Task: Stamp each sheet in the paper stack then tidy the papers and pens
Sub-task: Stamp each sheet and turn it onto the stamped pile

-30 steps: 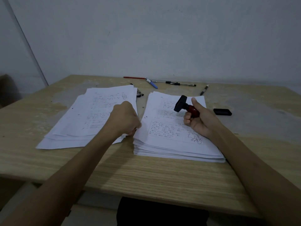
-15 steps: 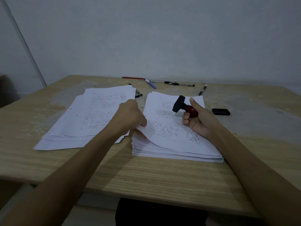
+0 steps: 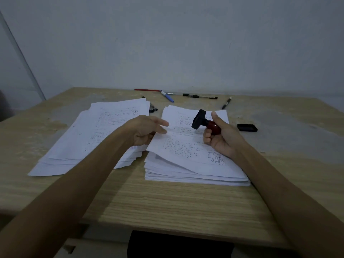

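Head view, left hand lifted top sheet higher

The left edge of the top sheet is now lifted clear of the paper stack, where a second ago it lay flat. It is pinched by the left hand, whose fingers are now extended over the sheet instead of being curled in a fist.

The printed text on the white top sheet at centre frame is too small to read. The black pen above centre lies mostly hidden under the loose white paper pile. Both forearms are cut off by the bottom edge.
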